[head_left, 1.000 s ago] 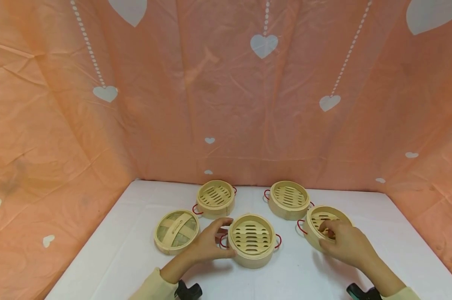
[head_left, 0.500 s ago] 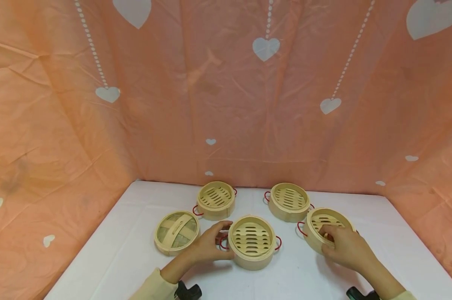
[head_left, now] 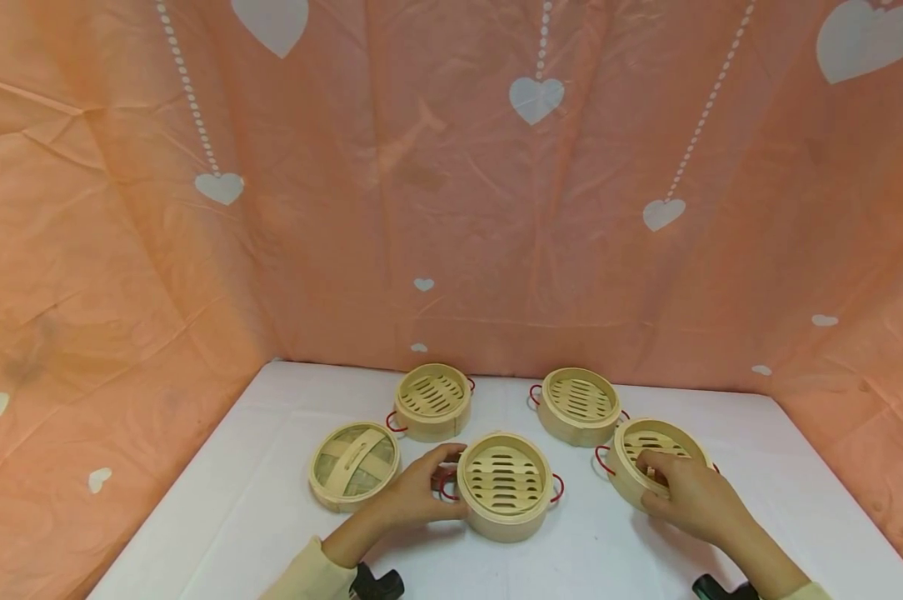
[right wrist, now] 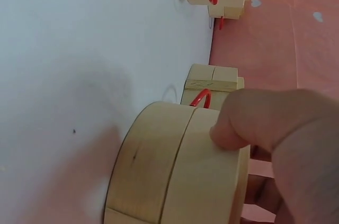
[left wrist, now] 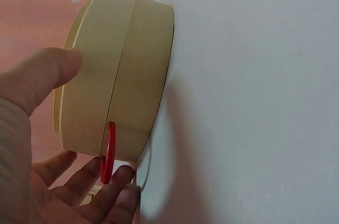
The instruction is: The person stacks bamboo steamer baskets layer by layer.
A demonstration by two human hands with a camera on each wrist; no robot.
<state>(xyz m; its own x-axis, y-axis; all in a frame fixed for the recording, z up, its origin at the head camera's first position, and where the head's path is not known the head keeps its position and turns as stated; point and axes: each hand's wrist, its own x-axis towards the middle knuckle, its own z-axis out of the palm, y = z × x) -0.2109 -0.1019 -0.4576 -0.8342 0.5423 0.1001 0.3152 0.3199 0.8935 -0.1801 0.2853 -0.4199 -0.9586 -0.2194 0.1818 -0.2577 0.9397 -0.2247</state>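
Note:
A round bamboo steamer basket (head_left: 507, 527) with a slatted floor and red side handles stands upright on the table in front. My left hand (head_left: 412, 497) holds its left side, thumb on the near wall and fingers round the far side by the handle (left wrist: 108, 155). My right hand (head_left: 697, 498) grips the near rim of a second steamer basket (head_left: 622, 482) at the right. There the thumb (right wrist: 233, 123) presses the outer wall while the fingers reach over the rim, partly hidden from the head view.
Two more steamer baskets, one (head_left: 436, 429) at back left and one (head_left: 579, 433) at back right, stand on the white table (head_left: 294, 400). A woven steamer lid (head_left: 354, 467) with a strap handle lies left of my left hand. A peach curtain (head_left: 451, 208) hangs behind.
My right hand has shifted slightly toward me and right along the rim, and that basket's right handle now shows. My left hand stays in place. The head view has tilted very slightly.

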